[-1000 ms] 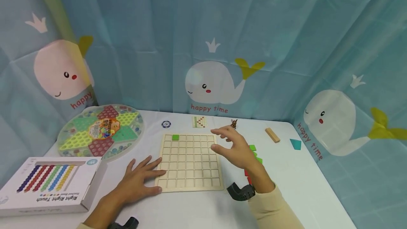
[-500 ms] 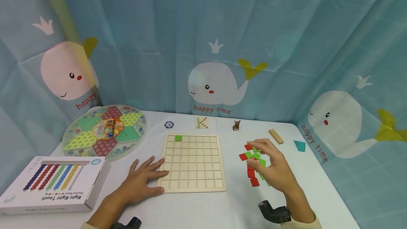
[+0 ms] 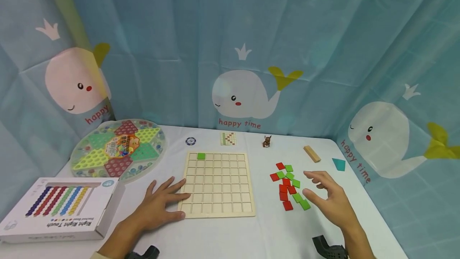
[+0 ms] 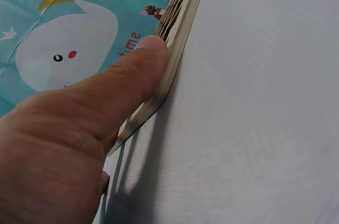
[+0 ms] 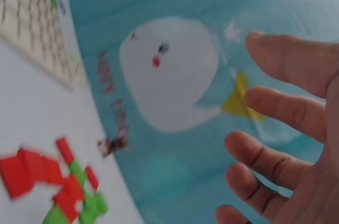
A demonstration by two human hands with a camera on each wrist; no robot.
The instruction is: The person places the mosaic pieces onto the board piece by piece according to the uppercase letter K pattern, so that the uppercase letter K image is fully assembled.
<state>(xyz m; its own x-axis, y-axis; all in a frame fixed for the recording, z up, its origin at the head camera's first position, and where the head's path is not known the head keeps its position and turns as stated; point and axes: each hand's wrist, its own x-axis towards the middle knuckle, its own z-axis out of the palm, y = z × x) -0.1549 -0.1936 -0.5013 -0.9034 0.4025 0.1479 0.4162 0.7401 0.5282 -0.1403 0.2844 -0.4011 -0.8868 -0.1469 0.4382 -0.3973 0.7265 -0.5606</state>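
A wooden grid board (image 3: pixel 223 187) lies flat on the white table, one green square tile (image 3: pixel 201 156) set in its top row. My left hand (image 3: pixel 158 203) rests with spread fingers on the board's left edge; in the left wrist view its thumb (image 4: pixel 122 83) touches the board's rim (image 4: pixel 183 38). My right hand (image 3: pixel 332 199) hovers to the right of a loose heap of red tiles (image 3: pixel 283 196) and green tiles (image 3: pixel 297 198). Its fingers (image 5: pixel 280 110) are apart and loosely bent, holding nothing, in the right wrist view.
Behind the board lie a poker chip (image 3: pixel 191 141), a small pattern card (image 3: pixel 228 138) and a brown animal figurine (image 3: pixel 266 141). A wooden block (image 3: pixel 312 154) and a teal piece (image 3: pixel 338 164) sit back right. A round game board (image 3: pixel 118 149) and a white box (image 3: pixel 61 207) occupy the left.
My right hand has moved rightward from over the board, past the tiles, to their right side, uncovering the heap. My left hand stays on the board's edge.
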